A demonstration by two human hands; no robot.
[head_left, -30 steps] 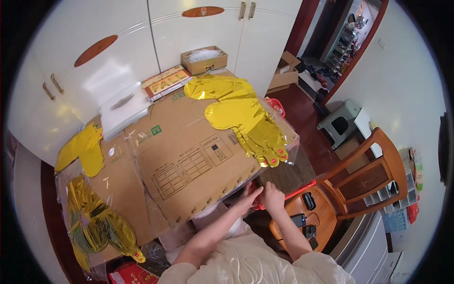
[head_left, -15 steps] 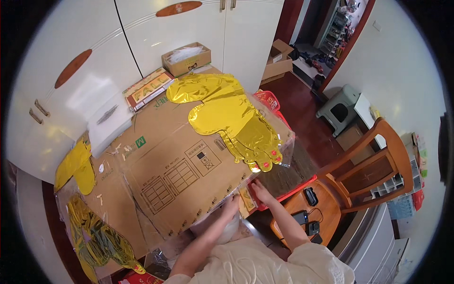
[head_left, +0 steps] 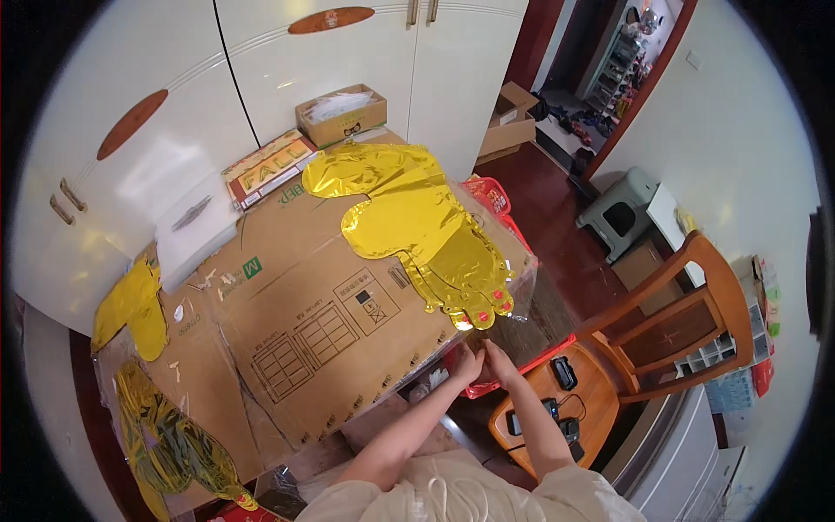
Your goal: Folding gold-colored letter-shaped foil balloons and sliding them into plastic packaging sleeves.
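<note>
My left hand (head_left: 470,364) and my right hand (head_left: 499,362) come together at the near right edge of the cardboard-covered table. Their fingers are closed and bent toward each other; whatever lies between them is too small to make out. Just beyond them lie flat, shiny gold foil balloons (head_left: 409,209) in leg shapes, with red-nailed toes pointing toward my hands. More gold foil (head_left: 165,435) lies crumpled at the near left corner, and a smooth gold piece (head_left: 135,309) rests on the left side.
Flattened cardboard (head_left: 296,287) covers the table. Along its back stand a small carton (head_left: 342,116) of clear plastic pieces, a patterned flat box (head_left: 270,168) and a white stack (head_left: 193,235). To the right is a wooden chair (head_left: 600,396) with black devices on its seat. A grey stool (head_left: 617,213) stands beyond.
My left hand has moved right and slightly up to meet my right hand, which has shifted a little right. The yellow and red box seen between them earlier no longer shows.
</note>
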